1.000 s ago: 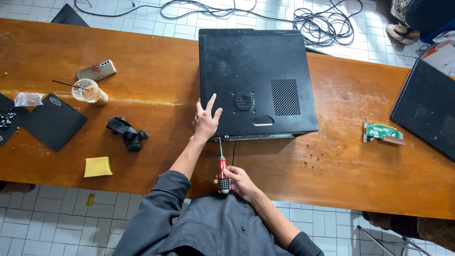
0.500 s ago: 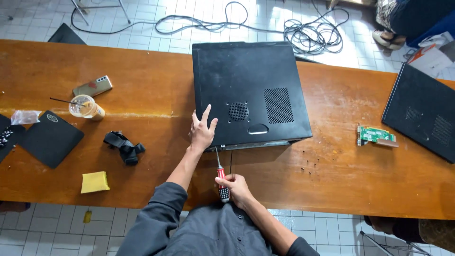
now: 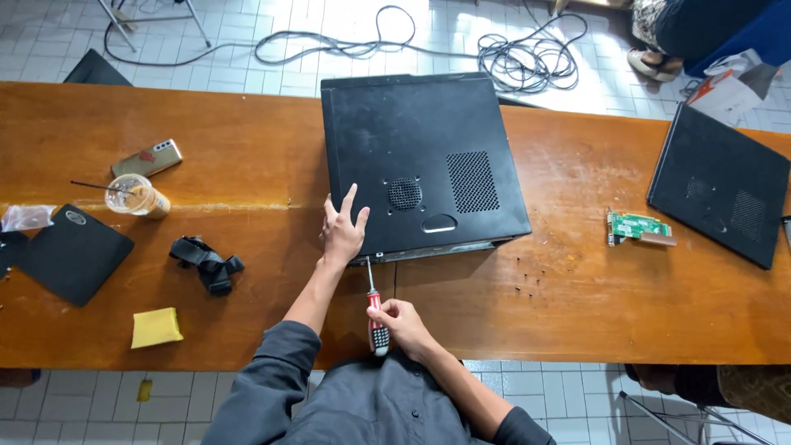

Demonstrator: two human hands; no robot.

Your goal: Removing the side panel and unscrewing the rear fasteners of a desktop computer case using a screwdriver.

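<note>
We rest our left hand (image 3: 342,232) flat, fingers spread, on the black computer case's (image 3: 420,165) near left corner, our right hand (image 3: 401,323) clamped on the red-handled screwdriver (image 3: 376,317), tip at the case's near edge, case mid-tabletop (image 3: 247,156).

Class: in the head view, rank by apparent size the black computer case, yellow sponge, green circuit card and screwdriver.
1. Black metal computer case
2. Red-and-black-handled screwdriver
3. Yellow square sponge and green rectangular circuit card: look alike, unranked.
</note>
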